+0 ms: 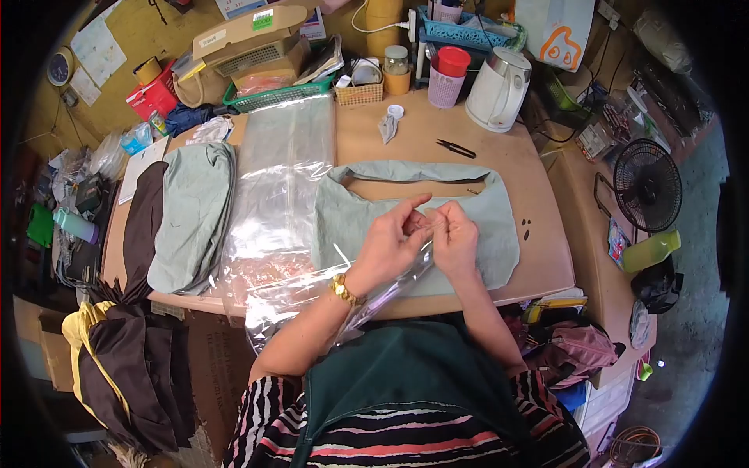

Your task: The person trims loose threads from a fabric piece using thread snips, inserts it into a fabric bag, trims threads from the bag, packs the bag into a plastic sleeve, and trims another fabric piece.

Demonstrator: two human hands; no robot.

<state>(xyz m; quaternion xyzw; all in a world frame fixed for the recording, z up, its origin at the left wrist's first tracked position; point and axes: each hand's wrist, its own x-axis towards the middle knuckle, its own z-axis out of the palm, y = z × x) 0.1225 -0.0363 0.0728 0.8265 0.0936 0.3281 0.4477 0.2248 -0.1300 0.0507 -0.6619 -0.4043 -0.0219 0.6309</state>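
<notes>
Plastic film (401,281), pinched in both hands above the cloth bag (488,249), toward the front edge of the bench (542,257).
From the head view: held between thumb and fingers of the left hand (390,243) and of the right hand (456,240), close together, with slack trailing past the left forearm to the bench's front edge. Probably a matter of parting thin layers; too fine to tell whether already parted. Best to roll lightly between fingertips, then draw evenly to both sides, without jerking, for fear of splitting. Keep the slack from snagging on the bracelet (344,289).
</notes>
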